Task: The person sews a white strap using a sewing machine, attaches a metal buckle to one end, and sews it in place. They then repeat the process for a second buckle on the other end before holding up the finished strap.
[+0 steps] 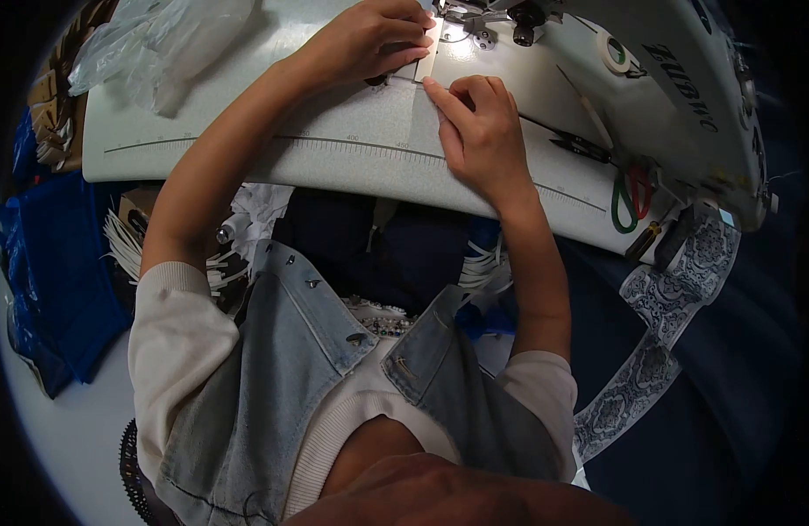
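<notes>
A narrow off-white strip [429, 63] lies on the sewing machine bed, running up to the lit area under the machine head. My left hand [380, 39] is along the strip's left side, its fingers closed together at the edge near the needle area. My right hand [483, 131] has its index finger and thumb closed at the strip's near end, with the other fingers curled. The sewing machine [685, 88] rises at the right; the presser foot area is partly cut off at the top edge.
A clear plastic bag [163, 53] lies at the table's left. Black scissors [581, 147], green-handled scissors [624, 202] and a tape roll [614, 54] are at the right. Patterned ribbon [637, 377] hangs off the right end. Blue plastic bags [63, 272] stand at left.
</notes>
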Demonstrator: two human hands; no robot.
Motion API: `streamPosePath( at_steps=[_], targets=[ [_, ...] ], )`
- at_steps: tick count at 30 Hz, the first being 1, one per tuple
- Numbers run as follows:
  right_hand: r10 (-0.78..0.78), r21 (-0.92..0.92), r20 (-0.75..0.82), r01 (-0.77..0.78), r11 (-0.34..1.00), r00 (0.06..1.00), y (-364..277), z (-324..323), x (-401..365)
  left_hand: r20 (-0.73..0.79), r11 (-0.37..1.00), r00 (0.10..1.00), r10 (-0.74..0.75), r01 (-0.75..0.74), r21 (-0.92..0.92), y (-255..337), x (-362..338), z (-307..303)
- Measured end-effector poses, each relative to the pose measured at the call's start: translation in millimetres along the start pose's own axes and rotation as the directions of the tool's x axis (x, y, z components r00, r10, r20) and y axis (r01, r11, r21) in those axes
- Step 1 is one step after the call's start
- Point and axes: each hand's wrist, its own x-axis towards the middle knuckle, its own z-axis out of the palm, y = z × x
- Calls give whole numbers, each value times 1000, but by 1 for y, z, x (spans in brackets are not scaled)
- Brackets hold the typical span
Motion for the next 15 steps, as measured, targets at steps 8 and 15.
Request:
streamPosePath(
  at_steps=[8,15],
  targets=[
    [-2,0,-7,2,1000,1000,0,1,0,21,1000,1000,-22,22,-21,-1,0,1],
    [17,17,-6,-17,1000,1000,-2,-1,1,28,1000,999,-19,19,-16,-4,-1,2]
  ],
)
